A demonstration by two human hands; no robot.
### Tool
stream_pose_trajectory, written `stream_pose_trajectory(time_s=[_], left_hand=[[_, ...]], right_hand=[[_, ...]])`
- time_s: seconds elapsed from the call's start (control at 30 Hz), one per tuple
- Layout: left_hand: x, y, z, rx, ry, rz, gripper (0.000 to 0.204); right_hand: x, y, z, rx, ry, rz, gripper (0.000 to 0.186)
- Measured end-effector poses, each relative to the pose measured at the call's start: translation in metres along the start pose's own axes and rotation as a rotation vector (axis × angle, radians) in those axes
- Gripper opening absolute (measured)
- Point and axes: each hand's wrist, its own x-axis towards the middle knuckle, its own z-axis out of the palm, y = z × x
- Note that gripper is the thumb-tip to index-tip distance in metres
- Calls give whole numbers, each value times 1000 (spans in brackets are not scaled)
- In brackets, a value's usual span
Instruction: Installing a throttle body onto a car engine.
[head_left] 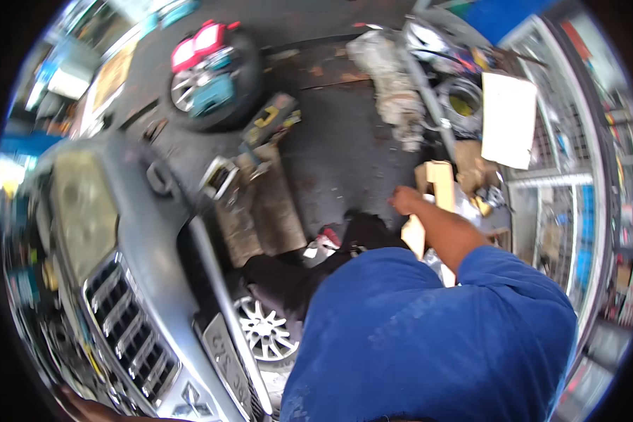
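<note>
My right hand (404, 200) hangs over the dark floor just left of some light brown cardboard (440, 181). Its fingers look bent, but blur hides whether anything is in them. At the lower left rim my left hand (74, 402) is dark and smeared, close to the grille (130, 327) of a silver vehicle (144, 211). I cannot tell whether that hand touches the bodywork. Between the vehicle's bumper and my dark trouser leg (281, 278) a wheel with pale spokes (266, 327) shows partly.
A loose wheel (250, 74) lies ahead, with red and teal things on it. Nearer are a dark tool case (271, 116) and flat brown boards (271, 204). A dirty cloth-like bundle (394, 88), a white panel (508, 119) and metal-framed shelves (548, 179) line the right.
</note>
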Motion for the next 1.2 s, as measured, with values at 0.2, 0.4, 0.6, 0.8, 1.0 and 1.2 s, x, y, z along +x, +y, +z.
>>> stream_pose_trajectory(time_s=[0.2,0.4,0.6,0.8,1.0,1.2], left_hand=[[-134,175,213,-183,-664,-181,45],[-290,330,361,-450,-1375,-145,43],[-375,352,405,-582,-1897,-48,47],[-411,258,486,-301,-2036,-82,43],[-387,135,596,64,-2071,869,37],[-365,232,649,77,-2170,493,32]], right_hand=[[-57,119,12,225,-65,140,46],[-101,173,79,600,326,408,35],[-70,184,228,286,-176,208,36],[-25,159,193,555,96,550,29],[-46,96,-7,1225,346,797,43],[-69,89,2,1256,453,764,45]])
